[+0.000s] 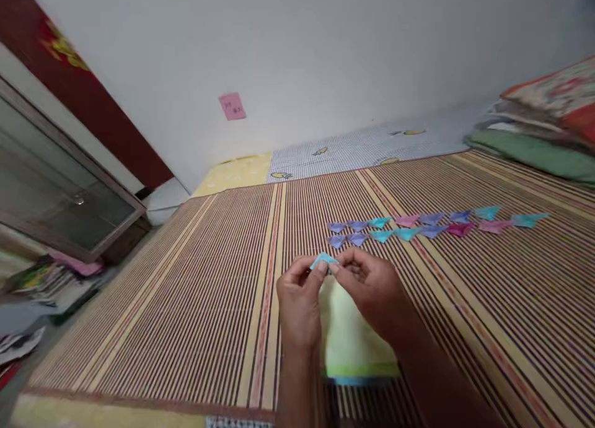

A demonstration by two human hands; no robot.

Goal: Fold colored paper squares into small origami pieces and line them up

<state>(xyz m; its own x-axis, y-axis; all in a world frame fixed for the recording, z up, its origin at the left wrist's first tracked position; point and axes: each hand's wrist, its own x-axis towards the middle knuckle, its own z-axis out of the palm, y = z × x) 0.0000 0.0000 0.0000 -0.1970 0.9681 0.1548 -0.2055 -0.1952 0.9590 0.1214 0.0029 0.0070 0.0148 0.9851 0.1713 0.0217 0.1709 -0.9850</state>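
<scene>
Between both hands is a small folded piece of light blue paper, its pointed top showing above the thumbs. My left hand pinches its left side, and my right hand pinches the right side; the fingers behind the paper are partly hidden. Below the hands lies a stack of square paper, pale yellow-green on top with a blue edge at the bottom. Beyond my right hand, two rows of small folded paper pieces in purple, turquoise and pink run to the right across the striped mat.
The striped mat covers the bed. A checked sheet borders the wall at the back. Folded bedding is piled at the right rear. A pink note is on the wall. A glass-doored cabinet stands left, with papers below.
</scene>
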